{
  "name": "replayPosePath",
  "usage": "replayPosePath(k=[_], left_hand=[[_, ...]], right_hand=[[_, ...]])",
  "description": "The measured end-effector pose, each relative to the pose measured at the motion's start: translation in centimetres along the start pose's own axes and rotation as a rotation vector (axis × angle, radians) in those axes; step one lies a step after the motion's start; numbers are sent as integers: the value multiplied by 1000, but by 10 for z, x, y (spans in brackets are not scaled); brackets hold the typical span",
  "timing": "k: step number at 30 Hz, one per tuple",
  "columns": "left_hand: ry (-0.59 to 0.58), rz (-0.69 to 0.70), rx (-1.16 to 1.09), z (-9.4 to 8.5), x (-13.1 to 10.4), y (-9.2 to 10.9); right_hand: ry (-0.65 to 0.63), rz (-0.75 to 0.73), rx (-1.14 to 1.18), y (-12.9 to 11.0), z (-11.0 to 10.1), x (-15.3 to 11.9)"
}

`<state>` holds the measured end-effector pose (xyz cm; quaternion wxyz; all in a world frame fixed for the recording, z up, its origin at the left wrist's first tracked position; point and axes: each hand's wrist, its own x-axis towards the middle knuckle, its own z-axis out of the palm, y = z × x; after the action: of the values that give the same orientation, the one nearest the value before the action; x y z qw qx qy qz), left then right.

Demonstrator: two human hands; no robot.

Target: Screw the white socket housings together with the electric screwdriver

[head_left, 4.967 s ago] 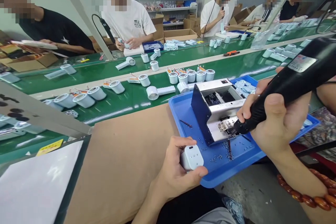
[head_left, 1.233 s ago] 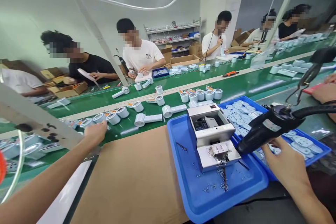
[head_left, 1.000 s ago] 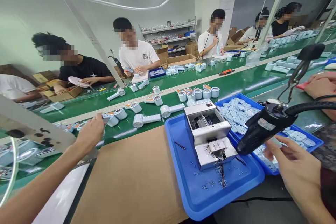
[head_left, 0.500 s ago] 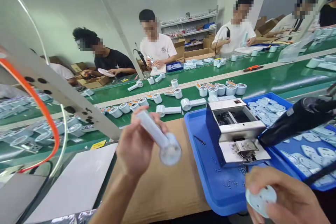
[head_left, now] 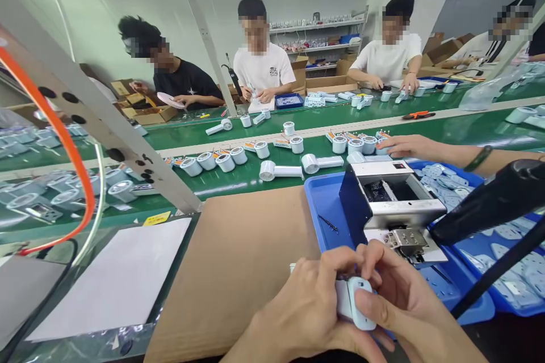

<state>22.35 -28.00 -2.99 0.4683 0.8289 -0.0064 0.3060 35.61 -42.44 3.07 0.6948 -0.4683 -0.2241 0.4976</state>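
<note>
Both hands meet low in the view, in front of the blue tray. My left hand (head_left: pixel 304 309) is wrapped round a pale blue housing (head_left: pixel 343 299), most of it hidden by the fingers. With thumb and fingers, my right hand (head_left: pixel 402 295) holds a pale blue cover plate (head_left: pixel 361 303) against the end of that housing. The plate stands on edge, its small holes facing right. Just behind the hands is a metal screw feeder (head_left: pixel 394 204) in the blue tray (head_left: pixel 317 195).
Brown cardboard (head_left: pixel 238 261) covers the bench at centre. Behind it, white-blue housings (head_left: pixel 275 171) line a green conveyor (head_left: pixel 251 181). A black tool (head_left: pixel 485 204) hangs at right above trays of plates. Another person's hand (head_left: pixel 404 146) reaches in from the right. Several people work opposite.
My left hand has come down and right with the housing. My right hand has moved left with the plate, bringing both parts together. Another person's arm has entered from the right.
</note>
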Motion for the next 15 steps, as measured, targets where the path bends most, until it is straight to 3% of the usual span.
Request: replayPosePath(k=[3,5,7,10,11,12,15], left_hand=[[46,182,196,2,4,4],[95,253,275,5,6,6],[154,272,256,10,6,6],[278,217,75,17,3,-2],[304,180,25,19,2,-6],[314,150,-9,20,1,-9],[249,134,-29,21,1,-18]], right_hand=[[15,69,20,15,1,-9],[70,-24,-100,23,-2,-10],[399,-312,-268,24,-11,-3],[1095,-896,-335,2,-47,19],[1169,-1027,-344,-11,-64,26],[1188,-1105,-373,-25,-84,33],[930,-864,-611,-61,-137,41]])
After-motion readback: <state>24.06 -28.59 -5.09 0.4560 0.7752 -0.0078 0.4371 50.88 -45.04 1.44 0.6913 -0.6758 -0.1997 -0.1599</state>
